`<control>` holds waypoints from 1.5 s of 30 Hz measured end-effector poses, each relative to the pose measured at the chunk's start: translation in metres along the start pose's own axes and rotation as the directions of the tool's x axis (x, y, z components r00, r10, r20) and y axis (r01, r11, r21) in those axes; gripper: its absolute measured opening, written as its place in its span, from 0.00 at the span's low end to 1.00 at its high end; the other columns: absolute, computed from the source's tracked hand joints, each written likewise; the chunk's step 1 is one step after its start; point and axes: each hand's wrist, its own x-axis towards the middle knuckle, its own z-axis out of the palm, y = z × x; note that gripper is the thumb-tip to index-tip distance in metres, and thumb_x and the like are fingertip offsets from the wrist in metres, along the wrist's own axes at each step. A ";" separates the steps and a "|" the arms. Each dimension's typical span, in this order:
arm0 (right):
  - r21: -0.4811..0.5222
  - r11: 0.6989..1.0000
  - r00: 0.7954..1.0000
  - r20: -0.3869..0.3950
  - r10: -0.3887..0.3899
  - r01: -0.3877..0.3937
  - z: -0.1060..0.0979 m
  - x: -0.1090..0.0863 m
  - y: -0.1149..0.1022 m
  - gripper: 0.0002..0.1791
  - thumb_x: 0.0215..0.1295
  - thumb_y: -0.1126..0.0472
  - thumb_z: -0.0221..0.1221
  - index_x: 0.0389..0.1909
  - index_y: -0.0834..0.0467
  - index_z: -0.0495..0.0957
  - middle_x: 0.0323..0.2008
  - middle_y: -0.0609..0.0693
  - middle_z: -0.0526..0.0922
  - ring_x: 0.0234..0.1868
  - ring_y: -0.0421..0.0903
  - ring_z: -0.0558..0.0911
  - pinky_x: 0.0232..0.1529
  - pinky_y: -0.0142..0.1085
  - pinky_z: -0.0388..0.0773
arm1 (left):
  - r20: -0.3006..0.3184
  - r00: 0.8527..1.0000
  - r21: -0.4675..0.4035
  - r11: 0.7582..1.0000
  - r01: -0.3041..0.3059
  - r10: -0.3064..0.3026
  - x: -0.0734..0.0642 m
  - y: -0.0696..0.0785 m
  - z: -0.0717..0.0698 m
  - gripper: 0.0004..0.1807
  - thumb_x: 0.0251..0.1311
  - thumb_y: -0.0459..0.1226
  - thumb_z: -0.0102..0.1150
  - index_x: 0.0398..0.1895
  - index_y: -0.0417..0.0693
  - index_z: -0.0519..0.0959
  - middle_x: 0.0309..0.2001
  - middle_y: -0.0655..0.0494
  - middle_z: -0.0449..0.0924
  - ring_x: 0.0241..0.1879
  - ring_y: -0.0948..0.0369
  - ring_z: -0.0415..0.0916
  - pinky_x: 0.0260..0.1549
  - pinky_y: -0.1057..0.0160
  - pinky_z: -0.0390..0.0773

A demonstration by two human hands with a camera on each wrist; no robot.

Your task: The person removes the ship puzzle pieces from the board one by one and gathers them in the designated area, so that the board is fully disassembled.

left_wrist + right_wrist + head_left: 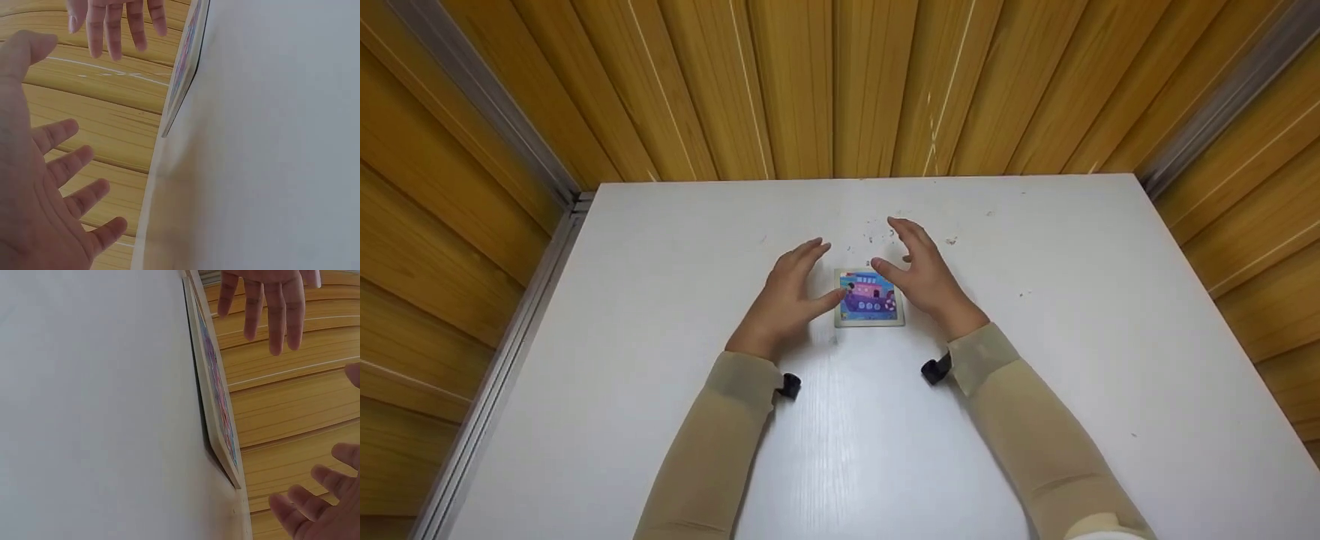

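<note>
A small square picture puzzle (870, 296) with a pale wooden frame lies flat on the white table, showing a pink and purple ship on blue. To its left hovers my left hand (791, 296), fingers spread and thumb tip overlapping the picture's left edge in the head view. On the other side my right hand (926, 277) is held with fingers apart, its thumb over the upper right corner. In both wrist views the hands are raised off the table and hold nothing, with the puzzle (185, 62) seen edge-on below them.
The white table (660, 285) carries small dark crumbs (877, 232) beyond the puzzle and a few specks to the right. Yellow wood-plank walls (795, 90) stand behind and at both sides. Small black devices (789, 386) are strapped at the wrists.
</note>
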 end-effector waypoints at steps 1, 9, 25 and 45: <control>-0.002 1.000 1.000 0.014 0.009 -0.009 0.001 0.000 0.000 0.49 0.81 0.40 0.67 0.93 0.48 0.56 0.93 0.52 0.53 0.89 0.61 0.64 0.83 0.61 0.72 | 0.003 1.000 0.009 1.000 -0.004 0.004 0.000 -0.001 0.001 0.50 0.69 0.60 0.72 0.91 0.63 0.64 0.93 0.60 0.56 0.93 0.49 0.50 0.88 0.33 0.57; -0.002 1.000 0.995 0.100 0.005 -0.005 0.007 0.000 0.003 0.49 0.79 0.45 0.70 0.92 0.51 0.59 0.92 0.53 0.56 0.81 0.64 0.73 0.79 0.62 0.75 | 0.041 0.998 0.099 0.994 -0.049 0.045 0.004 -0.011 0.006 0.58 0.61 0.62 0.79 0.91 0.59 0.64 0.93 0.60 0.55 0.94 0.48 0.44 0.90 0.33 0.52; -0.124 0.991 0.981 0.190 -0.025 0.049 0.013 0.002 0.010 0.46 0.70 0.44 0.78 0.83 0.57 0.74 0.83 0.56 0.70 0.87 0.61 0.67 0.90 0.58 0.61 | 0.133 0.990 0.202 0.977 -0.075 0.049 0.004 -0.017 0.012 0.57 0.60 0.63 0.83 0.89 0.55 0.69 0.91 0.62 0.62 0.95 0.48 0.38 0.92 0.36 0.39; -0.297 0.942 0.965 0.249 -0.081 0.156 0.022 0.003 0.010 0.45 0.63 0.43 0.82 0.77 0.60 0.81 0.73 0.58 0.77 0.78 0.62 0.69 0.85 0.59 0.64 | 0.154 0.986 0.198 0.976 -0.090 0.060 0.006 -0.021 0.013 0.49 0.63 0.62 0.81 0.85 0.60 0.75 0.87 0.62 0.70 0.94 0.46 0.42 0.90 0.35 0.42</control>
